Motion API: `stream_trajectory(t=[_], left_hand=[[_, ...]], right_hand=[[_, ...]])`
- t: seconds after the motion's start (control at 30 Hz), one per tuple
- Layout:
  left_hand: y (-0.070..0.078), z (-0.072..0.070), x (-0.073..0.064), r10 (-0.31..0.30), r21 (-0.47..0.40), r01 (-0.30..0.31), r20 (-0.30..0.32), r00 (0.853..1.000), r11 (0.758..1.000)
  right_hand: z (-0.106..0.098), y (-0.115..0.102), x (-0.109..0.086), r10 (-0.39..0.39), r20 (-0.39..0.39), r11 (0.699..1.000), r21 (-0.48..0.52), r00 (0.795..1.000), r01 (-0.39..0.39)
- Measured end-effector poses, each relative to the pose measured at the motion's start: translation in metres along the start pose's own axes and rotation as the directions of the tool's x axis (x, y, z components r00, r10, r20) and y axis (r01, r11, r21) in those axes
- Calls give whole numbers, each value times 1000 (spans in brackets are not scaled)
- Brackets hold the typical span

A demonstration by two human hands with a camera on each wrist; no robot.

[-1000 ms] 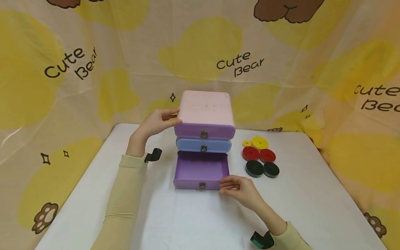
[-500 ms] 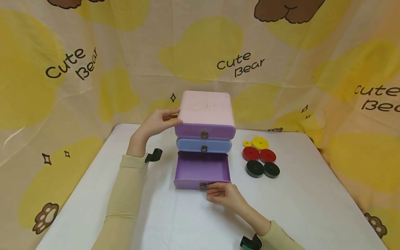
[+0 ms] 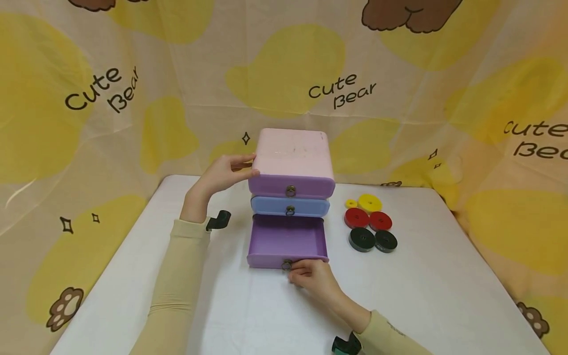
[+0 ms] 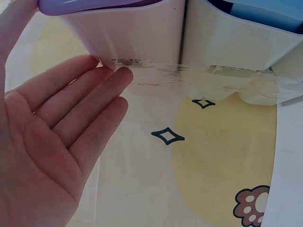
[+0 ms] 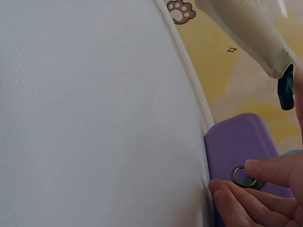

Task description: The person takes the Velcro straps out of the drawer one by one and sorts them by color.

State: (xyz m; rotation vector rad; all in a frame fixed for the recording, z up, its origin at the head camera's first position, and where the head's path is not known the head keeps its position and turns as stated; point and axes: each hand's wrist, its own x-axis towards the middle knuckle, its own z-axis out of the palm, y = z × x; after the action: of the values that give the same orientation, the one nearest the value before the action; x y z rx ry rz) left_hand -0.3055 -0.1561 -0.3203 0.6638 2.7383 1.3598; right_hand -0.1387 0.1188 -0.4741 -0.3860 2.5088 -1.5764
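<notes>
A small drawer cabinet (image 3: 293,154) with a pink top stands on the table. Its purple bottom drawer (image 3: 266,261) is pulled out and holds nothing. At the drawer's front, my right hand (image 3: 316,280) has thumb and fingers around the metal ring pull (image 5: 238,176), the thumb tip against the ring in the right wrist view. My left hand (image 3: 222,173) steadies the cabinet's left side. Its fingers (image 4: 106,87) lie straight near the pink side wall, with the thumb at the front upper edge.
Right of the cabinet lie two yellow rings (image 3: 370,202), two red discs (image 3: 356,218) and two black discs (image 3: 361,239). The blue middle drawer (image 3: 270,207) sticks out slightly beneath the purple top drawer (image 3: 270,186). A patterned cloth (image 3: 284,74) hangs behind the white table (image 3: 443,276).
My right hand has moved left along the bottom drawer's front, from its right corner to the ring pull. The left hand and the drawers have stayed put.
</notes>
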Motion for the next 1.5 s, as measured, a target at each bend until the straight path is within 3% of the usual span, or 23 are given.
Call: stream_trajectory(t=[0.3, 0.77, 1.03, 1.3, 1.5], left_hand=[[-3, 0, 2, 12, 0, -12, -11, 1000, 1000], [-2, -1, 2, 2, 8, -2, -9, 1000, 1000], [-2, 0, 1, 6, 14, -6, -9, 1000, 1000], [-2, 0, 1, 5, 4, -5, -4, 1000, 1000], [-1, 0, 1, -2, 6, 2, -4, 1000, 1000]], right_hand=[[3, -1, 5, 67, -21, 996, 67, 998, -65], [5, -6, 21, 77, -113, 995, 65, 991, -70], [6, -3, 41, 43, -200, 998, 50, 979, -34], [5, -1, 53, 21, -245, 1000, -18, 969, -26], [3, 0, 62, 24, -254, 1000, -13, 967, -28]])
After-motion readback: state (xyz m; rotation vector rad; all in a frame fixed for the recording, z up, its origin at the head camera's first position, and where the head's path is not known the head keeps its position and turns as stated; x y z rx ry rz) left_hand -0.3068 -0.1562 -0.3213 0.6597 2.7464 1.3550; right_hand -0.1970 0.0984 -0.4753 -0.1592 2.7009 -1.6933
